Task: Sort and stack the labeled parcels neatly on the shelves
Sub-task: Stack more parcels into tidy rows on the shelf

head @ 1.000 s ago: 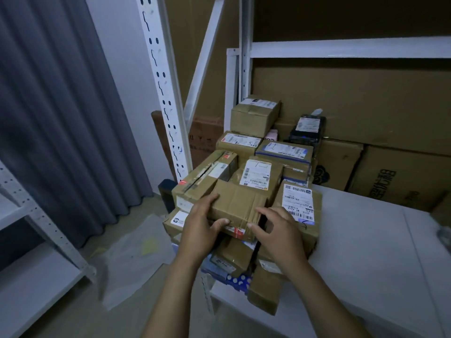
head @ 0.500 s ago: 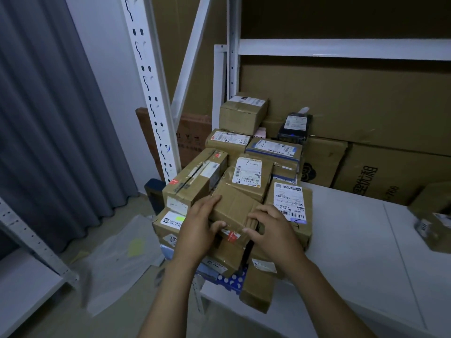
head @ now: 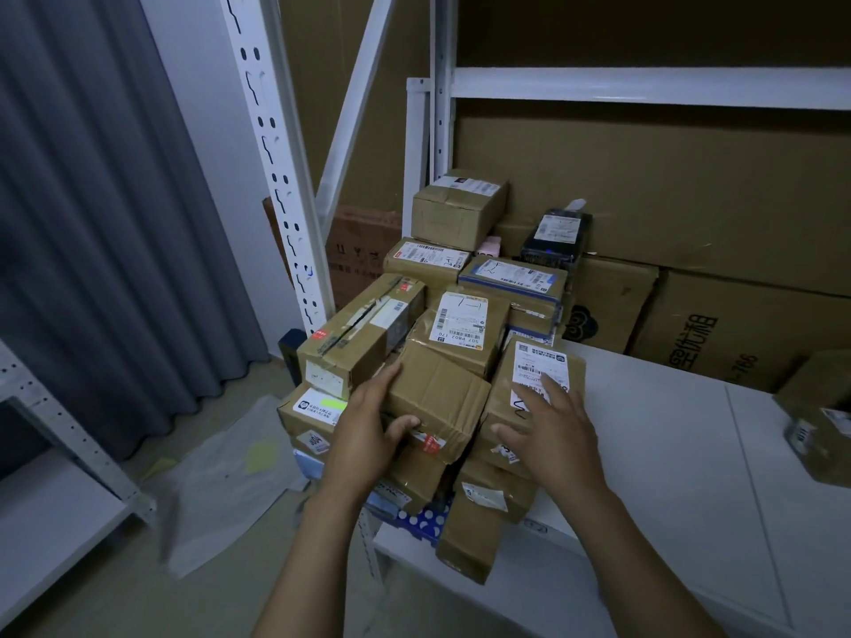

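**Right hand off the taped parcel; left hand alone grips it**

Since half a second ago the right hand [head: 552,435] has left the near right corner of the taped parcel [head: 437,398] and moved right. It is now spread wide, fingers straight, over the labelled parcel [head: 504,407] beside it. Whether the fingertips touch the white label cannot be told. The left hand [head: 368,435] holds the taped parcel as before, with the thumb on the near face by a red sticker and the fingers curled round the far left edge.

The taped parcel is a small brown box lying tilted on top of the pile, at its near middle. It touches the labelled parcel on its right and the long parcel [head: 359,333] on its left. Just behind it an upright-label parcel [head: 460,322] leans back. Further back the pile rises to a plain top box [head: 458,207], with a black parcel [head: 555,237] near it on the right. Under the hands a blue dotted parcel [head: 426,518] and a brown parcel [head: 465,541] stick out past the front edge of the white shelf board [head: 667,453] that carries the pile.

A single parcel [head: 819,421] sits well apart at the right edge of the board. Flattened cartons [head: 690,200] stand against the back. A perforated white upright [head: 276,154] rises left of the pile, with a grey curtain [head: 115,200] beyond it and a plastic sheet [head: 221,476] on the floor.
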